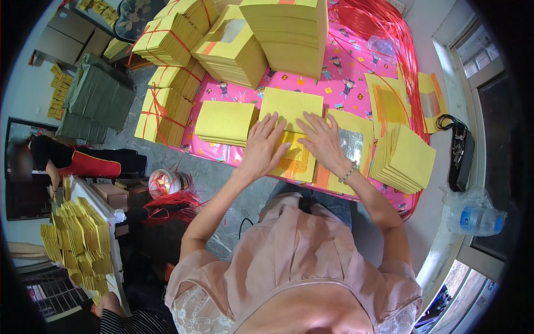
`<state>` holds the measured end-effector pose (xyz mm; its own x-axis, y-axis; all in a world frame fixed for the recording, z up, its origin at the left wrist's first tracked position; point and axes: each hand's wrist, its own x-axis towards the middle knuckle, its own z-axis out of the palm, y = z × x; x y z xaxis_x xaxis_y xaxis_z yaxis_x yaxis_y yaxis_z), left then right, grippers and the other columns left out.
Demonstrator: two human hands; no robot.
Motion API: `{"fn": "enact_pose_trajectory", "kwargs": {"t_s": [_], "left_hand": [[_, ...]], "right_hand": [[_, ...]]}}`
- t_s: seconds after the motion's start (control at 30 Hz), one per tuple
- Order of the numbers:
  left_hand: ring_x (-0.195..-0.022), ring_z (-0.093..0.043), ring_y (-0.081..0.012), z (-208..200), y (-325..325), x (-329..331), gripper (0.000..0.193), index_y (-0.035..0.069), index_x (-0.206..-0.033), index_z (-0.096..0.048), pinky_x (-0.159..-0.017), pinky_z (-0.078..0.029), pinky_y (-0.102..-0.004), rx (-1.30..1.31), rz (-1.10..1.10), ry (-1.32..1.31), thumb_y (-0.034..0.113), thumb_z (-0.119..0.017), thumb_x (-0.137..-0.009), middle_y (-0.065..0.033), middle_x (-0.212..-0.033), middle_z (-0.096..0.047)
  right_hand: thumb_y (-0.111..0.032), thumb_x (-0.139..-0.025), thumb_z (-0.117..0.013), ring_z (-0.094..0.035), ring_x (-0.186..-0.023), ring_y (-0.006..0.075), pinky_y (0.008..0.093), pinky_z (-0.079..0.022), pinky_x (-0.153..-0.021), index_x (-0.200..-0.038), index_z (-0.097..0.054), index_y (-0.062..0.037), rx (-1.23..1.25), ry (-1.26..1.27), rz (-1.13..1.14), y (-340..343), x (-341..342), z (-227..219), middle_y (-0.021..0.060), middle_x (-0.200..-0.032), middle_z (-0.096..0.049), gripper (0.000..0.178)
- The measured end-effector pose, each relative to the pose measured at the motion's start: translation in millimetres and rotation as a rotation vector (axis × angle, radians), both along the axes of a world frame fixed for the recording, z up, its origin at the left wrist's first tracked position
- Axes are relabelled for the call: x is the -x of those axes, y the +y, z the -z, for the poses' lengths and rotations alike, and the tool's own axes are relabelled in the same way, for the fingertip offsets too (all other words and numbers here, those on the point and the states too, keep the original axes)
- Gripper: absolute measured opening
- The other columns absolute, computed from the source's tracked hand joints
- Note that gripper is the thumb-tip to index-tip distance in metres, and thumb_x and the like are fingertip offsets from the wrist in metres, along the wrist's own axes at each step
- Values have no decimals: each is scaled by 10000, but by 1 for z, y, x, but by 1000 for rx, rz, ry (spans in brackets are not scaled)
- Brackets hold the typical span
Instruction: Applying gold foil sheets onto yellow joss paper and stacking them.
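Both palms press down on a yellow paper sheet [292,102] near the table's front edge. Its upper part looks folded over, and an orange-gold patch [293,162] shows below. My left hand [260,147] lies on the left side with fingers stretched out. My right hand [325,146] lies on the right side, fingers spread, with a beaded bracelet at the wrist. Left of the sheet is a small pile of folded yellow paper [223,121]. Beneath and beside my right hand lies yellow paper with a silver patch [351,146]. Further right, folded yellow papers [404,158] overlap in a fanned pile.
Tall yellow paper stacks [289,42] and red-tied bundles [167,108] stand on the pink patterned tablecloth [217,149]. Red plastic strands [406,61] hang along the right. A wrapped bottle [475,219] rests by the window. Another person [92,158] is at the left.
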<state>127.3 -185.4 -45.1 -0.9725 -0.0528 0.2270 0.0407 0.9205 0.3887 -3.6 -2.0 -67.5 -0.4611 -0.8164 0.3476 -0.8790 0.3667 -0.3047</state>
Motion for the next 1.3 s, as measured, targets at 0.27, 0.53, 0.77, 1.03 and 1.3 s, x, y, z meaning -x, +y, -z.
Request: {"fn": "enact_pose_trajectory", "kwargs": {"t_s": [0.27, 0.53, 0.77, 1.03, 1.3], "left_hand": [[-718, -679, -140, 16, 22, 17, 473, -45, -1270, -500, -581, -523, -246, -1282, -259, -110, 281, -656, -965, -121, -987, -689], [-793, -709, -159, 8, 11, 42, 326, -42, -1191, -549, -693, -608, -279, -1620, -367, 74, 203, -616, -986, -114, -987, -700], [-774, -708, -151, -22, -18, 20, 252, -46, -1140, -596, -658, -614, -285, -1515, -365, 227, 130, -627, -963, -111, -957, -717], [-714, -688, -129, -15, -76, -28, 234, -6, -1134, -592, -649, -623, -296, -1447, -495, 355, 116, -659, -946, -86, -927, -704], [-806, -676, -149, 12, -138, -52, 461, -26, -1225, -479, -625, -600, -265, -1217, -749, 473, 94, -751, -873, -117, -1020, -671]], "right_hand": [[-212, -863, -714, -678, -1007, 224, 396, -488, -945, -1105, -689, -58, 190, 212, -87, -8, 28, 3, 88, -1075, -713, 287], [-240, -873, -717, -692, -968, 204, 413, -496, -921, -1051, -712, -60, 249, 205, -153, -8, 13, -19, 72, -1016, -732, 254], [-324, -934, -652, -583, -1183, 314, 437, -447, -989, -1277, -598, -50, 350, -23, 33, -41, 24, -45, 176, -1322, -575, 442], [-238, -892, -685, -613, -1011, 298, 400, -491, -856, -1263, -587, -41, 413, -839, -109, -130, 36, -19, 172, -1186, -604, 432], [-244, -913, -658, -578, -1017, 294, 395, -465, -915, -1292, -584, -50, 129, -667, -108, -179, 15, -19, 171, -1121, -572, 432]]}}
